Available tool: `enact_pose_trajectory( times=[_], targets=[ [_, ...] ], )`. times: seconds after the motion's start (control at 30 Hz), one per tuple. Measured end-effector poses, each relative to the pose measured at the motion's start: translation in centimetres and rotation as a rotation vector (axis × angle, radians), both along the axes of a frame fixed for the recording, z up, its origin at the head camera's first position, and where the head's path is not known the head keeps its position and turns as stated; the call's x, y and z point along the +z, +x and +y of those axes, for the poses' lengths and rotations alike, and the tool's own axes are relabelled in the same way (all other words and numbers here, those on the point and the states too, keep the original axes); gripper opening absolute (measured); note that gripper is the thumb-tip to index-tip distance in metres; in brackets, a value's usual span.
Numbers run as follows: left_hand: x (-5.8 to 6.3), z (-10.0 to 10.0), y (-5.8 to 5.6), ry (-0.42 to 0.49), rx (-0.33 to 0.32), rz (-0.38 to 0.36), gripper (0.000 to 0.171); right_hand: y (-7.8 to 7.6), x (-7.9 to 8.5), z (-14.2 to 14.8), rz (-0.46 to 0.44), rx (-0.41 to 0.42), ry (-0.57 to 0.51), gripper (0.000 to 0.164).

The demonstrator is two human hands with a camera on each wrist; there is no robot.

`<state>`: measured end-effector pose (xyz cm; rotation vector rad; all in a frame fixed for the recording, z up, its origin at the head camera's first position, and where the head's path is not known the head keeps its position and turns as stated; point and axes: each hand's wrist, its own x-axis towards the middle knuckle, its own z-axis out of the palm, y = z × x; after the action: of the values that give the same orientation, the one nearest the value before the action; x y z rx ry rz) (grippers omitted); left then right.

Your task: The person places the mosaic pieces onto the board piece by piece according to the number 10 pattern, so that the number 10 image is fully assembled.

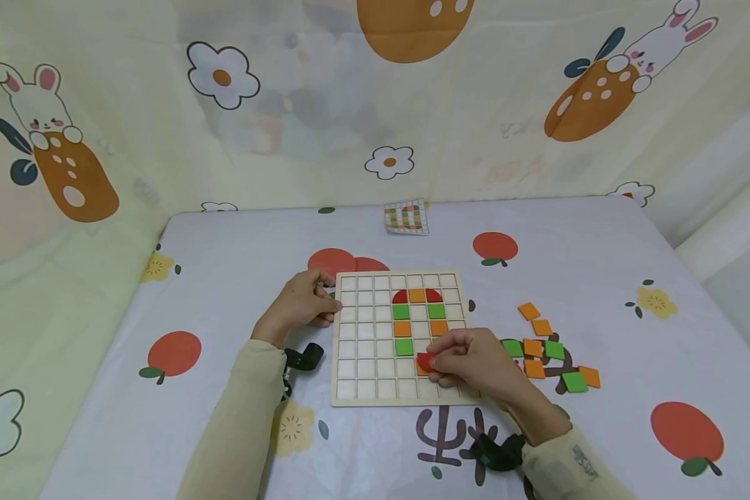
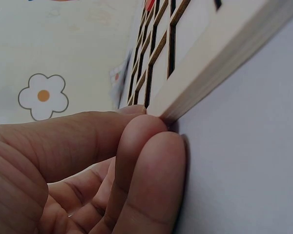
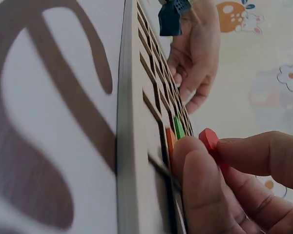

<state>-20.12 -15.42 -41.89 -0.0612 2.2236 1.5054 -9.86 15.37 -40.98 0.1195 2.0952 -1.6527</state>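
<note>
A wooden grid board [image 1: 365,348] lies on the table with red, green and orange tiles in several of its cells. My left hand [image 1: 300,305] holds the board's left edge; in the left wrist view the fingertips [image 2: 154,163] touch the wooden rim. Over the lower right part of the board, my right hand [image 1: 475,361] pinches a red quarter-round tile [image 1: 426,362] between thumb and fingers. In the right wrist view this red tile [image 3: 209,141] is held just off the grid, near an orange tile [image 3: 170,145] and a green tile [image 3: 178,127].
Loose orange, green and red tiles lie right of the board, among them a green tile [image 1: 575,382] and an orange tile [image 1: 528,310]. A small printed pattern card [image 1: 406,217] is at the table's back edge. A patterned cloth [image 1: 306,139] hangs behind.
</note>
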Motion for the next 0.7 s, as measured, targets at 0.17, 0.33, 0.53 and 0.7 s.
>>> enact_pose_trajectory(
  times=[0.17,0.33,0.53,0.7],
  targets=[
    [0.1,0.0,0.0,0.004,-0.003,0.001,0.042,-0.4,0.1,-1.3,-0.003,0.019,0.009,0.019],
    [0.2,0.1,0.0,0.002,-0.002,0.006,0.041,-0.5,0.1,-2.1,0.011,0.030,0.047,0.014],
    [0.2,0.1,0.0,-0.003,-0.005,0.010,0.041,-0.5,0.1,-2.6,0.029,0.033,0.091,0.009],
    [0.1,0.0,0.0,0.003,-0.007,0.011,0.041,-0.5,0.0,-2.7,0.047,0.044,0.099,0.007]
  ],
)
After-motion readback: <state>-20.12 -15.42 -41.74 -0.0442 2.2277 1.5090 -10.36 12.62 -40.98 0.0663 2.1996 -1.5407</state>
